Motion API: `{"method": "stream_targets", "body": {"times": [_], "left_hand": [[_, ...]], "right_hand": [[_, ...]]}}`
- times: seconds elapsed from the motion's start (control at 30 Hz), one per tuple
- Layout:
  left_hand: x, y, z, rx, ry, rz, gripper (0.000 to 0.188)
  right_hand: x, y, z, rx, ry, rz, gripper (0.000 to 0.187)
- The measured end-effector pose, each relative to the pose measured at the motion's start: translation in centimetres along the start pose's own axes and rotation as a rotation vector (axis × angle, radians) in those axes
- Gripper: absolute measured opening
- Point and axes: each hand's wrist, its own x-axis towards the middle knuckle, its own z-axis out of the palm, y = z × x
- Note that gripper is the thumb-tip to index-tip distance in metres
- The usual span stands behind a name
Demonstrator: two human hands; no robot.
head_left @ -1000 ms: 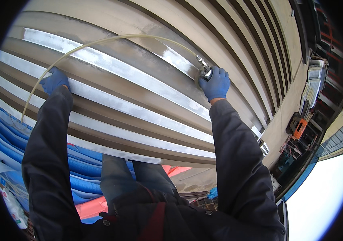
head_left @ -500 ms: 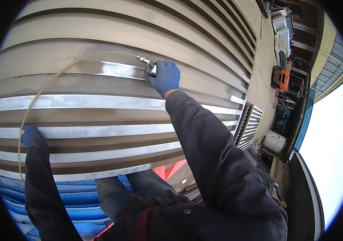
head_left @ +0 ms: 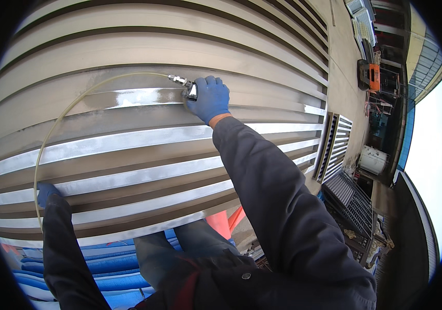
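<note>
A compact air sander (head_left: pixel 192 92) sits in my right hand (head_left: pixel 209 99), which wears a blue glove with the fingers wrapped over its body. It is pressed against one of the long grey-brown metal slats (head_left: pixel 143 120), just right of a bright, shiny patch (head_left: pixel 137 97). From its metal coupling (head_left: pixel 177 79), a pale yellowish air hose (head_left: pixel 66 111) arcs left and down to my left hand (head_left: pixel 49 195). That hand, also in a blue glove, rests at the left on a brightened slat. The hose runs along its outer edge; its fingers are mostly hidden.
The slatted panel fills the area before me. Blue-wrapped pieces (head_left: pixel 110 271) lie below its near edge by my legs. A smaller slatted frame (head_left: pixel 336 147), dark gratings (head_left: pixel 353 201), a white tank (head_left: pixel 373 159) and an orange forklift (head_left: pixel 370 77) stand to the right.
The view has tilted and shifted, so the panel and yard sit differently in the picture. My right hand still holds the sander on the same slat, and my left stays at the left side.
</note>
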Motion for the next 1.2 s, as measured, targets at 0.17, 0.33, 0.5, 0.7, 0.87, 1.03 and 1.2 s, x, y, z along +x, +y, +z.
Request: {"method": "stream_targets", "body": {"times": [0.17,0.33,0.5,0.7,0.87,1.03,1.2], "left_hand": [[-3.5,-0.3,-3.2,-0.167,-0.049,-0.006,0.104],[-11.9,-2.3,-0.1,0.133,0.118,-0.023,0.096],[-15.6,-2.2,-1.1,-0.126,0.086,-0.102,0.088],[-15.6,-1.5,-1.2,-0.308,0.107,-0.103,0.082],[-16.0,-1.4,-1.0,-0.321,0.103,-0.138,0.082],[-17.4,-0.9,-2.2,-0.316,0.074,-0.157,0.081],[-17.3,-0.4,-3.8,-0.24,0.01,-0.156,0.08]], "right_hand": [[1.4,-7.4,-0.8,0.092,0.023,-0.109,0.049],[2.0,-10.9,-1.1,0.138,-0.05,-0.118,0.051],[1.7,-10.0,-0.9,0.172,-0.058,-0.161,0.058],[1.3,-6.9,-0.8,0.221,0.021,-0.161,0.067],[0.4,-4.3,-0.1,0.223,0.121,-0.165,0.064],[0.1,-1.8,0.1,0.221,0.14,-0.136,0.063],[0.6,0.6,-0.4,0.188,0.179,-0.137,0.065]]}}
